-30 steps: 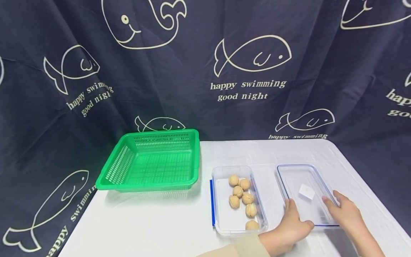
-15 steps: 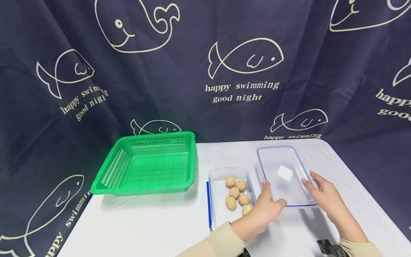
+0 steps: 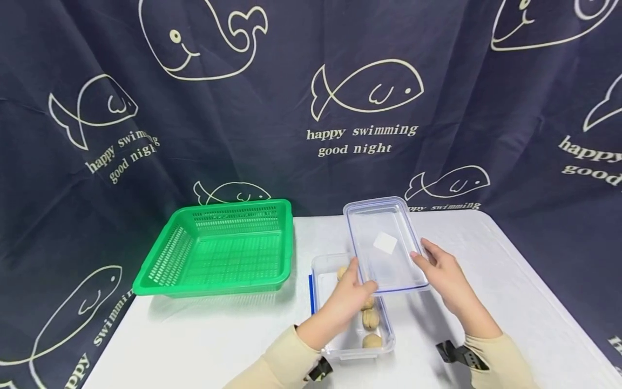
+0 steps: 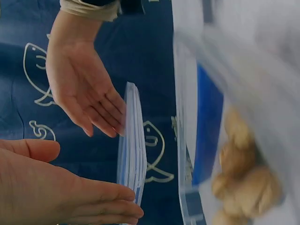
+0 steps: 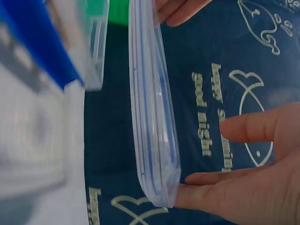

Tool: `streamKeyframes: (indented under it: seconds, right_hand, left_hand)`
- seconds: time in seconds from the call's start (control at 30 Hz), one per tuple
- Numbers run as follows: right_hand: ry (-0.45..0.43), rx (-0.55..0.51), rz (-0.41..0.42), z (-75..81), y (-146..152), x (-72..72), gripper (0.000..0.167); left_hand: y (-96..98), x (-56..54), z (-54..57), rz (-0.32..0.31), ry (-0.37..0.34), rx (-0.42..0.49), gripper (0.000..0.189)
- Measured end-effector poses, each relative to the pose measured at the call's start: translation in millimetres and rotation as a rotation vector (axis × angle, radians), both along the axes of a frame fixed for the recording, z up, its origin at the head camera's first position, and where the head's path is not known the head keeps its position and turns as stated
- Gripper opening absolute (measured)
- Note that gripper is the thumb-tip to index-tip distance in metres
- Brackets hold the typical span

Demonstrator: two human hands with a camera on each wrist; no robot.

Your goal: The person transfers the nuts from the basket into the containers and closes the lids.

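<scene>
A clear plastic lid (image 3: 389,270) with a blue seal line and a white label (image 3: 385,243) is held in the air between my two hands. My left hand (image 3: 342,302) supports its near left edge; in the left wrist view the fingers (image 4: 105,194) lie straight against the lid (image 4: 132,145), thumb apart. My right hand (image 3: 444,275) carries the right edge on extended fingertips. Under the lid's left part stands a clear box (image 3: 357,354) with a blue side clip (image 3: 312,294). Several walnuts (image 3: 370,319) lie inside, partly hidden by my left hand and the lid.
A green slotted basket (image 3: 286,243) stands at the table's back left. White cloth (image 3: 218,335) covers the table. Behind it hangs a dark blue curtain (image 3: 272,135) printed with fish.
Both hands have lifted the lid off the table at the right and carried it leftward and away from me, partly over the walnut box. The view has shifted slightly.
</scene>
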State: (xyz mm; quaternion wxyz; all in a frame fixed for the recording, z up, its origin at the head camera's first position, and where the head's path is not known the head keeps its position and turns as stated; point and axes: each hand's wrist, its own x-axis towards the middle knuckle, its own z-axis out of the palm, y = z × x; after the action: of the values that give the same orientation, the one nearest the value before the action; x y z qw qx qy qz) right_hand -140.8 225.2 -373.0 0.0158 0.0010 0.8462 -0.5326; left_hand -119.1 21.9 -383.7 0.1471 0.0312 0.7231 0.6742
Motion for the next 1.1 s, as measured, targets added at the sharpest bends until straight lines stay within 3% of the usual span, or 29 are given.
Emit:
streamKeyframes:
  seconds: [0.27, 0.5, 0.7, 0.87, 1.1]
  right_hand:
    - [0.043, -0.246, 0.021, 0.2, -27, -12.4, 0.063]
    - [0.081, -0.36, 0.01, -5.0, -39, -20.2, 0.063]
    - [0.168, -0.398, 0.001, -1.5, -46, -28.1, 0.057]
    - [0.223, -0.521, -0.003, 1.2, -53, -33.8, 0.051]
    - [0.245, -0.651, 0.097, -5.4, -57, -35.0, 0.061]
  left_hand:
    - [-32.8, -15.9, -0.4, 0.037, 0.07, 0.014, 0.074]
    - [-52.4, -28.6, 0.0, 0.07, 0.201, 0.012, 0.067]
    - [-61.5, -41.7, -1.6, 0.163, 0.316, -0.04, 0.058]
    - [-65.2, -49.8, -5.8, 0.24, 0.401, -0.037, 0.049]
    - [-72.0, -49.5, -4.5, 0.226, 0.38, 0.004, 0.046]
